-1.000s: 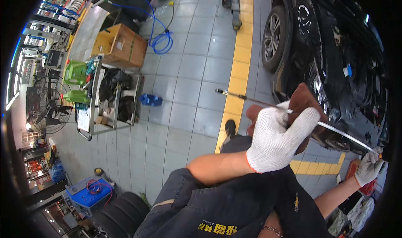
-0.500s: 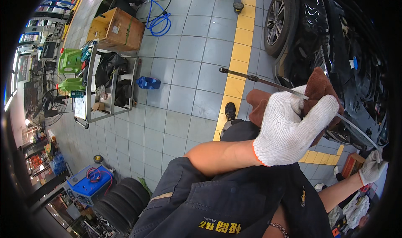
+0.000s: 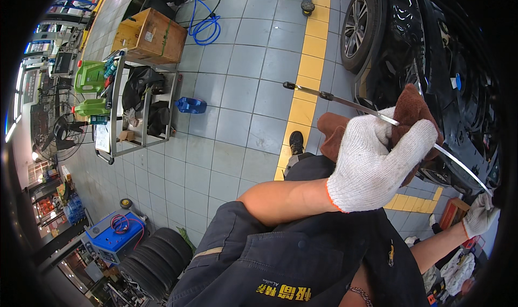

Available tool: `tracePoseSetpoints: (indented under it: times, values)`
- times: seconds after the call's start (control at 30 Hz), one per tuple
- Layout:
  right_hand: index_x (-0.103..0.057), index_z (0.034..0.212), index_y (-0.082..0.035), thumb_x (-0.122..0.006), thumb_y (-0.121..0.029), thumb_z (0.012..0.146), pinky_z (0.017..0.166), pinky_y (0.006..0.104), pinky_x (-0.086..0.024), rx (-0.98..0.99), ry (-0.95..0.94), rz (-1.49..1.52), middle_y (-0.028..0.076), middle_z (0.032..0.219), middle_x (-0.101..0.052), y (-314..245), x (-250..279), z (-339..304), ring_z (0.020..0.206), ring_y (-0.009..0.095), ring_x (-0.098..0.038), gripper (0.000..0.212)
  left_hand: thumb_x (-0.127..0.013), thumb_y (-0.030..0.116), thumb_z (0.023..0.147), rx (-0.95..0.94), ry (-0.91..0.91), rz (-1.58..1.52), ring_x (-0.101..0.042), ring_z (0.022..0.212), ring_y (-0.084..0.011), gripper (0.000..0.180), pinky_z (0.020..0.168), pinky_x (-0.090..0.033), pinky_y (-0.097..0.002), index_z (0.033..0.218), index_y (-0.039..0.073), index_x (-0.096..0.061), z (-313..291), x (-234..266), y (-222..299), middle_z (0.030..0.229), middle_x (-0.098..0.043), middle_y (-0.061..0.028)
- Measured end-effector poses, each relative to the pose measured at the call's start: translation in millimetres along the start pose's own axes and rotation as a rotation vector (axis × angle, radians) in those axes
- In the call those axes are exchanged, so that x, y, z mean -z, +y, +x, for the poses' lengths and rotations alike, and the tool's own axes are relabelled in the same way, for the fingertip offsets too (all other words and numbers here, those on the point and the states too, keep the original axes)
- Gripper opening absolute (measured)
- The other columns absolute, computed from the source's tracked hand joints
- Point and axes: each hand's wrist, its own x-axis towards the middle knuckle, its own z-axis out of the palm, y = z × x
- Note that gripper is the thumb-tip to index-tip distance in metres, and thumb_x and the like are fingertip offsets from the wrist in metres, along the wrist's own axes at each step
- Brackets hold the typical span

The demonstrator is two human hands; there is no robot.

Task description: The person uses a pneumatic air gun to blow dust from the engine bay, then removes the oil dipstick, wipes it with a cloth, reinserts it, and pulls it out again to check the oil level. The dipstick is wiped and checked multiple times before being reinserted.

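Observation:
My left hand [image 3: 372, 156], in a white knitted glove with an orange cuff, is closed around a brown cloth [image 3: 413, 104] wrapped over a long, thin dipstick [image 3: 353, 104]. One end, with a black tip and black collar, sticks out to the left above the floor. Past the cloth, the bright strip bends down to the right, toward my right hand [image 3: 480, 215]. That hand is gloved too, its fingers closed at the strip's far end near the picture's dark rim; its exact grip is partly hidden. Another fold of brown cloth hangs behind my left wrist.
A black car [image 3: 396, 53] with an exposed engine bay is on the right. At left stands a metal cart [image 3: 143, 142] with green jugs, near a wooden box [image 3: 159, 34]. A blue container [image 3: 191, 106], blue hose [image 3: 208, 32] and stacked tires [image 3: 156, 264] are on the floor.
The dipstick's black-tipped end has risen slightly, and the strip has shifted a little within the cloth. Both hands remain in nearly the same places.

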Motion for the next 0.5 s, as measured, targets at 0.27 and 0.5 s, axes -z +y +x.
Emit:
tracePoseSetpoints:
  times: [0.27, 0.5]
  values:
    - [-0.045, 0.120, 0.003, -0.063, -0.003, 0.104, 0.075, 0.0290, -0.045, -0.027, -0.016, 0.007, 0.008, 0.102, -0.041, -1.6, 2.3, 0.2, 0.084, 0.015, -0.049, 0.025, -0.071, 0.022, 0.102, -0.018, 0.035, 0.200, -0.062, 0.061, -0.0042, 0.031, 0.053, -0.046, -0.0238, 0.086, -0.004, -0.078, 0.5, -5.9, 4.1, 0.068, -0.071, -0.0037]
    - [-0.046, 0.116, 0.002, -0.063, -0.003, 0.104, 0.075, 0.0289, -0.044, -0.041, -0.002, 0.012, 0.007, 0.100, -0.040, 3.8, -5.9, -1.8, 0.083, 0.015, -0.047, 0.021, -0.070, 0.025, 0.103, 0.045, -0.079, 0.157, -0.061, 0.060, -0.0037, 0.033, 0.051, -0.045, -0.0242, 0.085, -0.002, -0.079, 2.7, 4.2, 1.2, 0.066, -0.070, -0.0020]
